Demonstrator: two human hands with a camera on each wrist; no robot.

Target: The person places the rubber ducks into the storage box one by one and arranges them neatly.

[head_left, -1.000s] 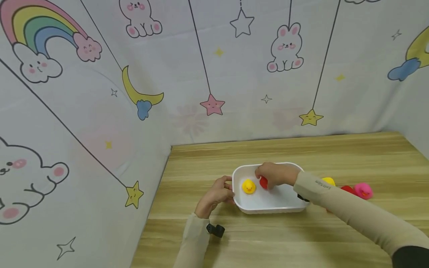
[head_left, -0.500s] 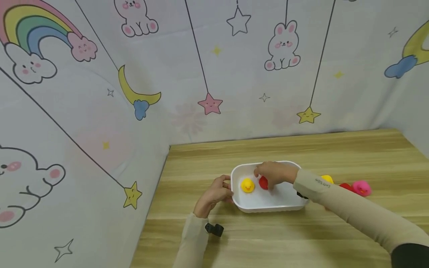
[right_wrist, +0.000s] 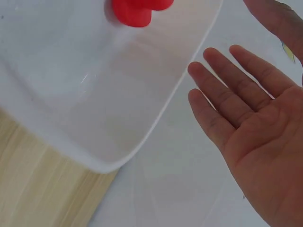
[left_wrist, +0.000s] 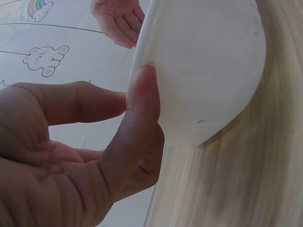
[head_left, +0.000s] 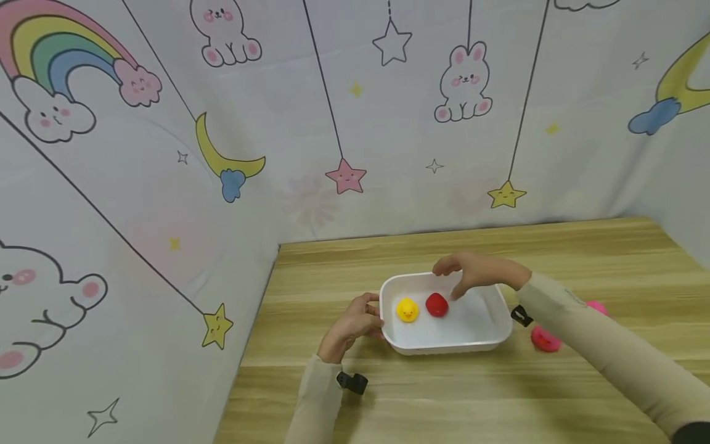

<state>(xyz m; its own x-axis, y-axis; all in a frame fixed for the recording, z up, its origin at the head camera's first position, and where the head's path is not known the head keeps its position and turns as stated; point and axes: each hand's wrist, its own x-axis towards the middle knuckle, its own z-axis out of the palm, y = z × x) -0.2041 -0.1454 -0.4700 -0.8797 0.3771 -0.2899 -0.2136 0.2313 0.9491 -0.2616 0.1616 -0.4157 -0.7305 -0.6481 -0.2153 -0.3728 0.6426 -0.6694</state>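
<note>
A white plastic tub (head_left: 444, 345) stands on the table with a yellow rubber duck (head_left: 407, 310) and a red rubber duck (head_left: 437, 305) inside. At its left end, my left hand (head_left: 355, 324) pinches the rim, and the left wrist view shows curled digits at the edge of the tub wall (left_wrist: 208, 71). Over the back of the tub is my right hand (head_left: 479, 271), fingers spread and holding nothing. The right wrist view has this palm (right_wrist: 265, 127) beside the rim, apart from the red duck (right_wrist: 132, 12).
To the right of the tub, a pinkish-red duck (head_left: 546, 339) lies on the wooden table (head_left: 444, 394). Partly behind the right sleeve (head_left: 604, 345) shows a pink duck (head_left: 597, 307). A cartoon-printed cloth (head_left: 410, 203) hangs behind and at the sides.
My right hand has let go of the red duck and risen back and to the right. The sleeve now covers the yellow duck outside the tub. My left hand keeps its place.
</note>
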